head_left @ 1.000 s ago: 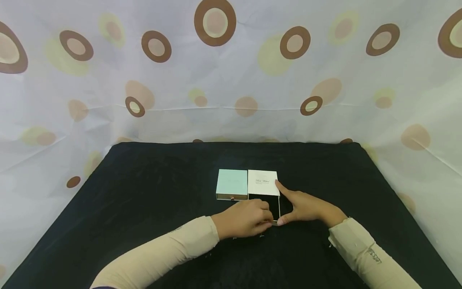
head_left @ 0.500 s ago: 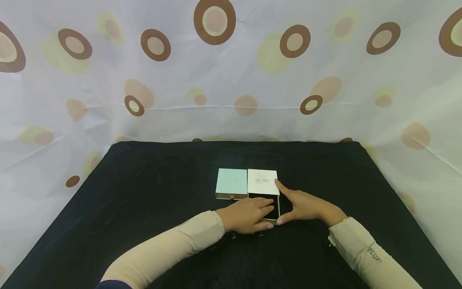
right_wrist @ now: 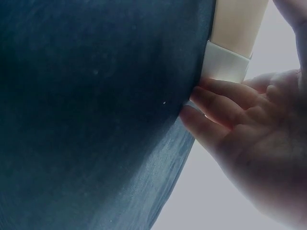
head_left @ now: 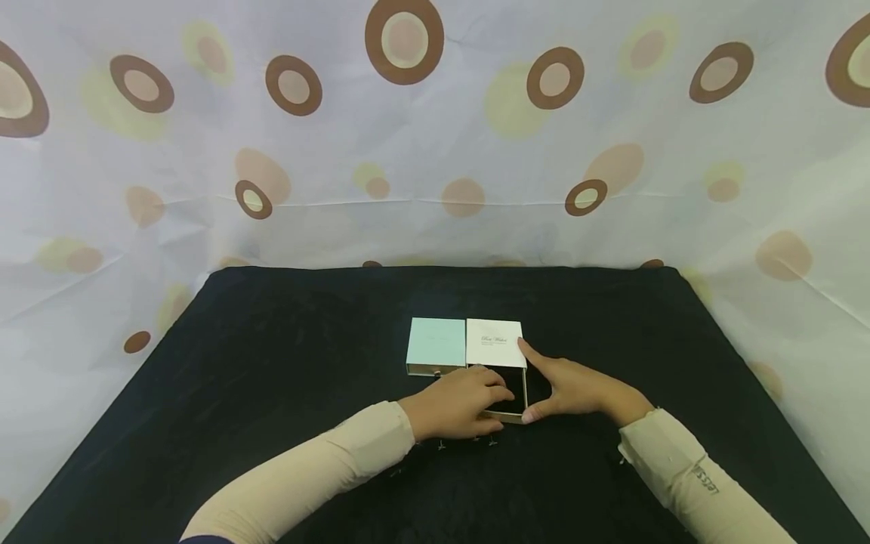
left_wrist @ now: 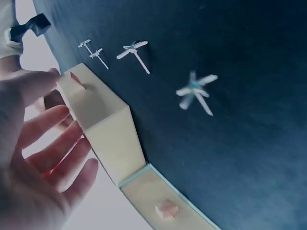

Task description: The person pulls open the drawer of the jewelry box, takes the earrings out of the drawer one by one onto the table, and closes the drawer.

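Observation:
A white box (head_left: 494,344) with printed lettering has its dark-lined drawer (head_left: 516,389) pulled out toward the person. My left hand (head_left: 457,402) is over the left part of that drawer, fingers loosely bent above the inside and thumb near its front. In the left wrist view, a small pull tab (left_wrist: 77,80) shows on the drawer front (left_wrist: 93,98), and nothing shows between the fingers. My right hand (head_left: 578,385) rests against the box's right side, forefinger by the cover and thumb at the drawer's front corner. Whatever lies inside the drawer is hidden.
A mint-green box (head_left: 437,342), its drawer in, stands directly left of the white one. Several small dragonfly-shaped pieces (left_wrist: 195,90) lie on the dark cloth (head_left: 306,340) in front of the boxes. A patterned curtain (head_left: 435,151) hangs behind the table.
The left hand was by the drawer front with fingers bent, then spread them over the drawer; now it has drawn slightly left with them bent again. The right hand has stayed.

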The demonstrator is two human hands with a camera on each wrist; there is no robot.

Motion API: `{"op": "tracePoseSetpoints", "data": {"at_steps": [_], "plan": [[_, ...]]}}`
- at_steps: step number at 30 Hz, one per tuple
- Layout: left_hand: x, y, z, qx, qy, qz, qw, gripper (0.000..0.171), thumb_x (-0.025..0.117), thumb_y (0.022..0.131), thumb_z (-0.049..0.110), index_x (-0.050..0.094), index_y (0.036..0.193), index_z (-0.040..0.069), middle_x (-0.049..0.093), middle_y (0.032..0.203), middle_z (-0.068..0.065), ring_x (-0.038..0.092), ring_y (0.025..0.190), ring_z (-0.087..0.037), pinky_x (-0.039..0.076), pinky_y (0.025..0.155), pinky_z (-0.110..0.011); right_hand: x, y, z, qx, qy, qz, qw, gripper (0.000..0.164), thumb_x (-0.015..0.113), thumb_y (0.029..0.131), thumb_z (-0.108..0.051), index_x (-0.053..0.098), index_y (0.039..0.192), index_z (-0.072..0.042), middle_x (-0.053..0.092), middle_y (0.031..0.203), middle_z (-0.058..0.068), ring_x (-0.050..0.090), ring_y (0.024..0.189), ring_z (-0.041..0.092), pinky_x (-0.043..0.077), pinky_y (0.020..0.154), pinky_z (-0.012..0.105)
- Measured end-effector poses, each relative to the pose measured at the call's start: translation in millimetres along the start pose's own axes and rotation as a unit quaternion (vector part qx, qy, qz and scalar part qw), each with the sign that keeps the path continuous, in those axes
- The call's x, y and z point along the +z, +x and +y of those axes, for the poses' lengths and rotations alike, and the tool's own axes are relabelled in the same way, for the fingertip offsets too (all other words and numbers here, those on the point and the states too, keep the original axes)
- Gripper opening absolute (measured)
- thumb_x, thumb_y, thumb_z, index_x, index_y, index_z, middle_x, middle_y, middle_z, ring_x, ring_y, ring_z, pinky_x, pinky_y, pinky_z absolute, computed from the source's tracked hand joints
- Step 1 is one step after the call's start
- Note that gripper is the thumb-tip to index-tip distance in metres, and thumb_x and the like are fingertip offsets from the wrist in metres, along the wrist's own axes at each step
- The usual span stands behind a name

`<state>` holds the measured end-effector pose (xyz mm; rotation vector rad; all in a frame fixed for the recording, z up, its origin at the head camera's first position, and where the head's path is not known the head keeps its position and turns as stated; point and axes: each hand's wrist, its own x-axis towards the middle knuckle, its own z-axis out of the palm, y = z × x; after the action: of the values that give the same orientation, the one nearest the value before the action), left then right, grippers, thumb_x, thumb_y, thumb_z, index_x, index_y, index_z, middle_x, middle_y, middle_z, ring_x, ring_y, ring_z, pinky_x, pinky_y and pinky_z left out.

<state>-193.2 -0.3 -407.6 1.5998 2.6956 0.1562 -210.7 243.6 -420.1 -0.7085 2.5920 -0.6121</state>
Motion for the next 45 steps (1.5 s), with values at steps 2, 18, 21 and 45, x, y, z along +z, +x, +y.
{"op": "tracePoseSetpoints", "data": {"at_steps": [2,18,21,45], "plan": [[-2.3,-7.9,-0.8,-0.020,0.010,0.041,0.9989,0.029,0.066,0.090,0.038,0.069,0.110,0.017,0.063,0.105,0.003,0.057,0.095,-0.010,0.047,0.082,-0.021,0.6,0.9,-0.5,0.000,-0.001,0.002,1.000,0.124,0.073,0.072,-0.062,-0.001,0.153,-0.003,0.033,0.146,0.031,0.046,0.126,0.042,0.038,0.100,0.055],[4.3,-30.7,25.0,-0.175,-0.289,0.032,0.9406,0.017,0.063,0.093,0.019,0.076,0.088,0.008,0.061,0.061,0.009,0.048,0.045,0.004,0.041,0.045,-0.014,-4.6,2.5,-1.1,-0.014,0.004,-0.001,1.000,0.118,0.070,0.077,-0.059,0.000,0.152,0.000,0.028,0.150,0.029,0.046,0.127,0.041,0.036,0.102,0.055],[7.3,-30.4,26.1,-0.201,-0.379,0.025,0.9031,0.018,0.062,0.093,0.016,0.075,0.090,0.003,0.065,0.064,0.003,0.053,0.049,0.000,0.044,0.047,-0.017,-8.6,4.1,-1.2,-0.013,0.009,-0.006,1.000,0.108,0.065,0.084,-0.056,0.004,0.152,0.001,0.027,0.150,0.030,0.044,0.127,0.043,0.036,0.102,0.056],[20.3,-10.8,26.5,-0.328,-0.675,0.016,0.6605,0.024,0.057,0.096,0.010,0.069,0.094,-0.010,0.071,0.079,-0.021,0.071,0.067,-0.021,0.056,0.059,-0.026,-19.0,39.9,-8.8,-0.041,-0.086,0.095,0.991,0.068,0.064,0.091,-0.035,0.042,0.139,0.007,0.032,0.149,0.026,0.040,0.131,0.042,0.035,0.104,0.054]]}}
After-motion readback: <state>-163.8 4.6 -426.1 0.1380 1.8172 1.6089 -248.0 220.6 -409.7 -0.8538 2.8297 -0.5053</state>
